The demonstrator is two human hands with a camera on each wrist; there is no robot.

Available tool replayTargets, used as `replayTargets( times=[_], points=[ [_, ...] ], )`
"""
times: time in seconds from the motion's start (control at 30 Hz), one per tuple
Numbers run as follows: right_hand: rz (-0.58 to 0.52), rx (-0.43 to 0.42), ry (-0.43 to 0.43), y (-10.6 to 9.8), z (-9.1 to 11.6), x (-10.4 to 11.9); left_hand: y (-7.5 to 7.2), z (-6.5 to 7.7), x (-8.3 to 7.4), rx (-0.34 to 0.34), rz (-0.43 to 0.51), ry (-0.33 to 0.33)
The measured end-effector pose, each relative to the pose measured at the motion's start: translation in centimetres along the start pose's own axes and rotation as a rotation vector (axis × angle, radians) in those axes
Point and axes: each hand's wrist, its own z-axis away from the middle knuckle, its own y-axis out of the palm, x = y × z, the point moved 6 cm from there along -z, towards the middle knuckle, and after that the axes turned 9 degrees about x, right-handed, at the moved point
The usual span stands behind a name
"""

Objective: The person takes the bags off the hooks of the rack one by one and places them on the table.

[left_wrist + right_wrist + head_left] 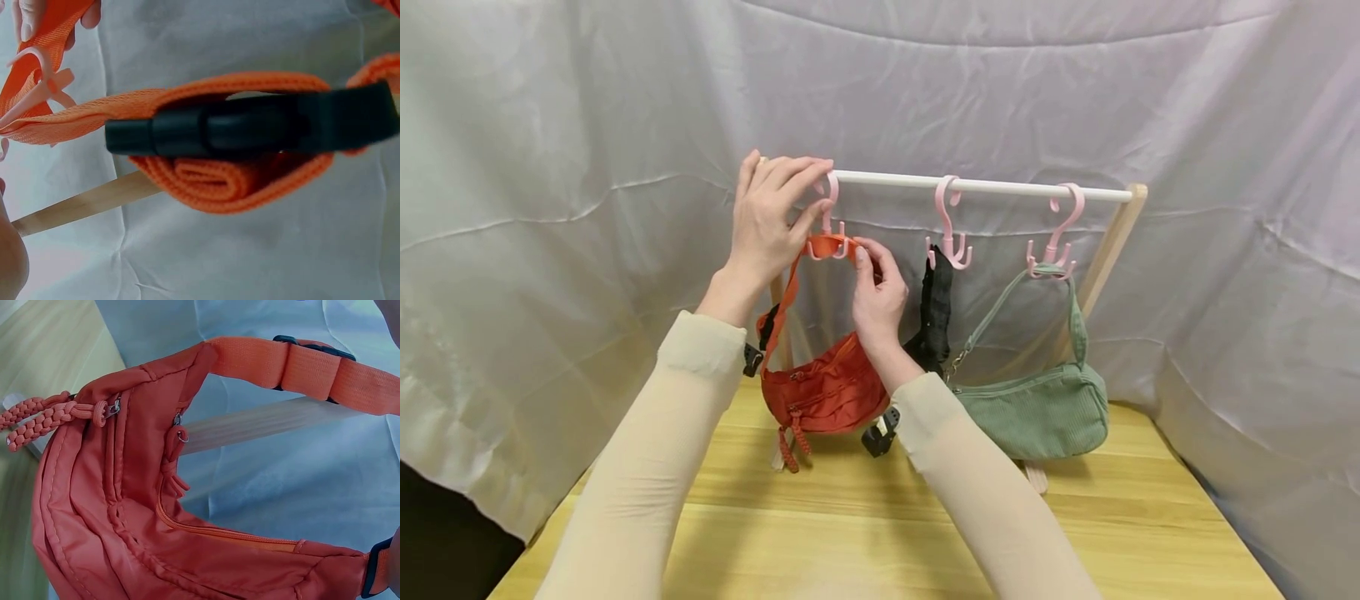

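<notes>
A red-orange waist bag [831, 400] hangs by its orange strap [786, 292] from the leftmost pink hook [833, 190]. My left hand [767, 218] is at the left end of the white rod, its thumb and index finger holding this hook near its top. My right hand [880, 304] pinches the strap beside the hook's lower prongs. In the left wrist view, a black buckle [237, 128] sits on the folded strap. The right wrist view shows the bag body [147, 406] with zippers and braided pulls [56, 419]. Fingers of the left hand behind the rod are partly hidden.
The white rod [887, 177] is carried by a wooden stand [1112, 250]. A black strap [936, 300] hangs from the middle pink hook [945, 212]. A green corduroy shoulder bag [1037, 412] hangs from the right hook [1071, 212]. Grey cloth [1000, 92] surrounds the wooden table [820, 533].
</notes>
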Motion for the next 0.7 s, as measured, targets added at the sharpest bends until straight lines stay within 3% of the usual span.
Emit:
replayTargets(
  times=[0.47,0.7],
  points=[
    [0.023,-0.046,-0.015,0.2,-0.4,1.4,0.0,-0.1,0.1,-0.022,0.024,-0.017],
    [0.026,-0.054,-0.036,0.1,-0.5,1.1,-0.1,0.0,0.1,-0.008,0.009,-0.03]
  ],
)
